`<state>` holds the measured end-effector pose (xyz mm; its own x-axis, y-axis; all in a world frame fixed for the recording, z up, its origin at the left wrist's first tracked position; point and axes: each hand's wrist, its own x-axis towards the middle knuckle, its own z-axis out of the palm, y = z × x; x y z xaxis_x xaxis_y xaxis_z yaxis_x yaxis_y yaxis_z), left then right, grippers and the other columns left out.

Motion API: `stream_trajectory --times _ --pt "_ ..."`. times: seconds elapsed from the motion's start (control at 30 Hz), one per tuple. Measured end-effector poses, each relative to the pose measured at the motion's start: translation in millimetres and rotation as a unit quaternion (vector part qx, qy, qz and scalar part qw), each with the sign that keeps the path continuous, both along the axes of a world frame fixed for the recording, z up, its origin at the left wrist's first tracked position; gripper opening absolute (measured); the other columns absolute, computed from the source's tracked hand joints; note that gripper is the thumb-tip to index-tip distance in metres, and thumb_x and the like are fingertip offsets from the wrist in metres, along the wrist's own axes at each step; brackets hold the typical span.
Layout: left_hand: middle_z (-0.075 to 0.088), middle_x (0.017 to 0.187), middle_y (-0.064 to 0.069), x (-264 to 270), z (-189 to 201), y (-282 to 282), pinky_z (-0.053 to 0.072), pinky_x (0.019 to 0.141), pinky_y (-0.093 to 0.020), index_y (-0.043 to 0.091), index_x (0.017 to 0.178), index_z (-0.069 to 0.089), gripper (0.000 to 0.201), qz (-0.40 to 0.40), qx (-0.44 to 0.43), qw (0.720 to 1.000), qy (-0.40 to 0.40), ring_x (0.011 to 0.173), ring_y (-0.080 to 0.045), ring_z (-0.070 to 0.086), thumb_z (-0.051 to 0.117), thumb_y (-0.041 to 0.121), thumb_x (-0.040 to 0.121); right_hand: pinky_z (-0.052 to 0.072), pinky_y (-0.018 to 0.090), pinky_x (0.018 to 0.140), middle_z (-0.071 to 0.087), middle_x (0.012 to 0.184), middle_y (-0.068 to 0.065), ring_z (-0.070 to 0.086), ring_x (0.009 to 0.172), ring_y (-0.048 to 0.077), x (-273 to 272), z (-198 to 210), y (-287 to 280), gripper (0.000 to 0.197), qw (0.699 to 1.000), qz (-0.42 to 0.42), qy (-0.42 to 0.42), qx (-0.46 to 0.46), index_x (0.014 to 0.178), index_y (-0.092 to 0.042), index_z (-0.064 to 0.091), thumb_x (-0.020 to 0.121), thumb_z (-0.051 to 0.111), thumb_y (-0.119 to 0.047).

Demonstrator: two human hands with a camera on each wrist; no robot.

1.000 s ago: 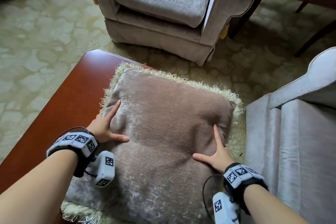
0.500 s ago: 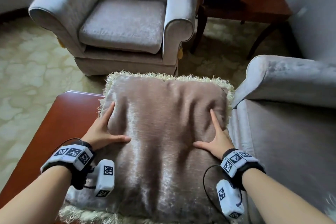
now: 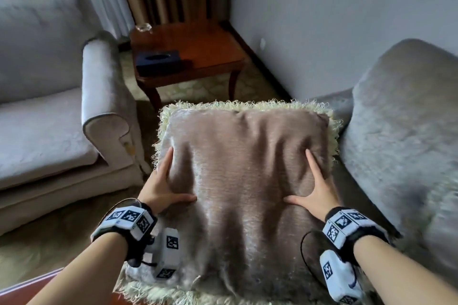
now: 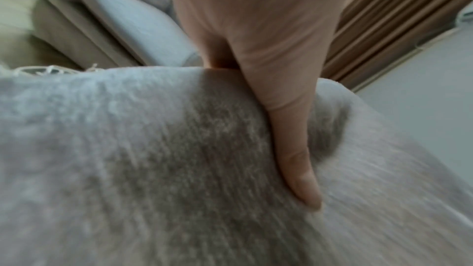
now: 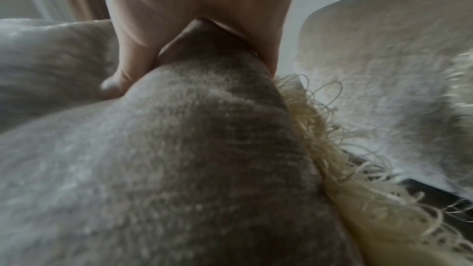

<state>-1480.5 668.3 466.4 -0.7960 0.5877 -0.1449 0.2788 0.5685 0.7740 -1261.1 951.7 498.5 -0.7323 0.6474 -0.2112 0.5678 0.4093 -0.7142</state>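
A taupe velvet cushion [image 3: 243,168] with a pale fringe hangs in the air in front of me, held by its two sides. My left hand [image 3: 166,183] grips the left side, thumb and forefinger on top and the other fingers out of sight under the edge. My right hand [image 3: 313,188] grips the right side the same way. The left wrist view shows the thumb [image 4: 299,159] sunk into the cushion [image 4: 153,169]. In the right wrist view the cushion [image 5: 179,169] is pinched between thumb and fingers, beside its fringe [image 5: 332,149].
A pale armchair [image 3: 49,131] stands at the left and another upholstered seat [image 3: 396,131] at the right. Between them, in the corner, a wooden side table [image 3: 210,57] bears a dark tissue box [image 3: 158,60] and a glass dish [image 3: 143,28]. A red-brown table edge [image 3: 24,292] shows bottom left.
The cushion has come up off the red-brown table and swung right, toward the corner between the two seats. Both hands keep the same hold on its sides.
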Motion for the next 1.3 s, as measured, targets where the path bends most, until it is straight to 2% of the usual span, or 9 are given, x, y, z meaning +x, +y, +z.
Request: stream_trajectory --times 0.2,0.4,0.57,0.7,0.8,0.87,0.97,1.07,1.3 --pt "0.031 0.149 -0.006 -23.8 10.8 188.3 0.031 0.109 -0.038 0.036 0.145 0.005 0.14 -0.096 0.002 0.994 0.045 0.134 -0.026 0.033 0.082 0.059 0.031 0.027 0.035 0.113 0.035 0.144 0.015 0.035 0.135 0.029 38.9 14.5 114.7 0.126 0.985 -0.161 0.011 0.059 0.143 -0.052 0.006 0.052 0.09 -0.027" --pt "0.027 0.151 -0.001 -38.4 12.0 334.6 0.031 0.109 -0.039 0.041 0.144 0.003 0.136 -0.205 0.013 0.977 0.047 0.135 -0.025 0.03 0.091 0.037 0.039 0.016 0.021 0.109 0.024 0.15 -0.009 0.02 0.14 0.009 65.3 16.0 178.7 0.128 0.956 -0.264 0.051 0.114 0.141 -0.05 0.009 0.047 0.092 -0.023" --pt "0.03 0.149 -0.005 -44.7 0.4 426.9 0.034 0.107 -0.043 0.051 0.139 0.002 0.136 -0.292 0.02 0.955 0.038 0.133 -0.028 0.033 0.091 0.039 0.036 0.023 0.031 0.112 0.035 0.146 0.017 0.031 0.137 0.027 73.6 9.7 197.0 0.127 0.912 -0.392 0.022 0.118 0.146 -0.039 0.015 0.046 0.092 -0.024" --pt "0.035 0.144 -0.012 -43.6 -14.1 473.7 0.033 0.105 -0.04 0.042 0.143 0.007 0.134 -0.338 0.032 0.94 0.033 0.128 -0.03 0.035 0.092 0.033 0.039 0.027 0.036 0.11 0.035 0.137 0.02 0.036 0.131 0.032 80.2 -5.5 205.7 0.128 0.884 -0.459 -0.031 0.085 0.145 -0.048 0.006 0.05 0.09 -0.032" --pt "0.036 0.133 -0.022 -37.9 -31.3 494.5 0.044 0.094 -0.045 0.044 0.142 0.008 0.131 -0.403 0.009 0.906 0.128 0.105 -0.039 0.048 0.091 0.035 0.041 0.033 0.041 0.106 0.029 0.132 0.017 0.04 0.123 0.035 86.5 -30.1 217.3 0.129 0.869 -0.48 -0.103 0.064 0.142 -0.052 -0.006 0.053 0.087 -0.04" --pt "0.03 0.134 -0.024 -39.7 -46.4 505.4 0.045 0.095 -0.053 0.048 0.14 -0.009 0.138 -0.44 -0.047 0.881 0.167 0.107 -0.044 0.047 0.088 0.044 0.043 0.037 0.045 0.101 0.018 0.139 0.014 0.032 0.128 0.035 90.1 -45.4 225.0 0.13 0.863 -0.474 -0.166 0.051 0.142 -0.049 -0.014 0.057 0.085 -0.044" --pt "0.0 0.152 -0.023 -39.1 -60.2 516.9 0.024 0.11 -0.058 0.05 0.129 -0.035 0.139 -0.459 -0.159 0.858 0.164 0.139 -0.042 0.017 0.078 0.062 0.049 0.035 0.046 0.104 0.0 0.151 0.009 0.013 0.139 0.034 91.1 -63.9 224.2 0.128 0.87 -0.445 -0.213 0.03 0.141 -0.047 -0.02 0.062 0.081 -0.046" --pt "-0.022 0.152 -0.017 -23.5 -75.2 524.8 0.014 0.113 -0.058 0.046 0.128 -0.038 0.135 -0.493 -0.18 0.822 0.22 0.143 -0.03 -0.01 0.072 0.068 0.052 0.031 0.043 0.109 -0.016 0.154 0.007 0.004 0.145 0.03 91.2 -91.0 210.5 0.128 0.879 -0.426 -0.215 0.013 0.136 -0.051 -0.023 0.061 0.081 -0.047" --pt "-0.028 0.149 -0.021 -8.0 -148.0 524.2 0.019 0.11 -0.059 0.049 0.12 -0.045 0.138 -0.508 -0.212 0.784 0.287 0.143 -0.028 -0.013 0.064 0.08 0.042 0.027 0.036 0.113 -0.022 0.154 0.01 0.002 0.146 0.028 81.6 -176.4 203.7 0.123 0.885 -0.421 -0.2 -0.002 0.134 -0.054 -0.019 0.063 0.081 -0.045"
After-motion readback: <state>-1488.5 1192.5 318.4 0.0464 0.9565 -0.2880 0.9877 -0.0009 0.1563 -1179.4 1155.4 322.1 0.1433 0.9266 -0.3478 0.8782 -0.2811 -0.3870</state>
